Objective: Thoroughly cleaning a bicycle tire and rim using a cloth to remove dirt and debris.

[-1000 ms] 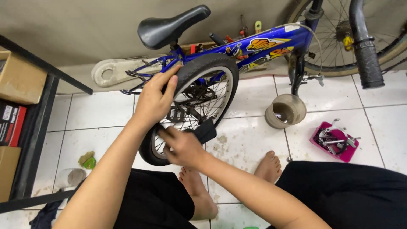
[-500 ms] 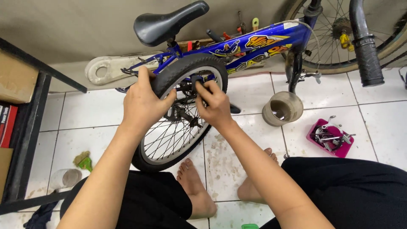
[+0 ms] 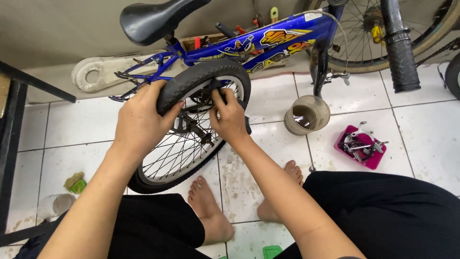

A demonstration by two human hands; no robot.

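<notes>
The small wheel's black rubber tyre (image 3: 191,79) looks matt and ribbed, its thin metal spokes (image 3: 167,153) shiny. The blue metal bicycle frame (image 3: 268,41) is glossy. The black saddle (image 3: 153,19) seems smooth plastic. White floor tiles (image 3: 421,129) gleam, stained.

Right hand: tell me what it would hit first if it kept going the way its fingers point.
The right hand points up and away over the wheel's tyre, which it already touches. Beyond that, the blue bike frame probably comes first, though depth is hard to judge.
</notes>
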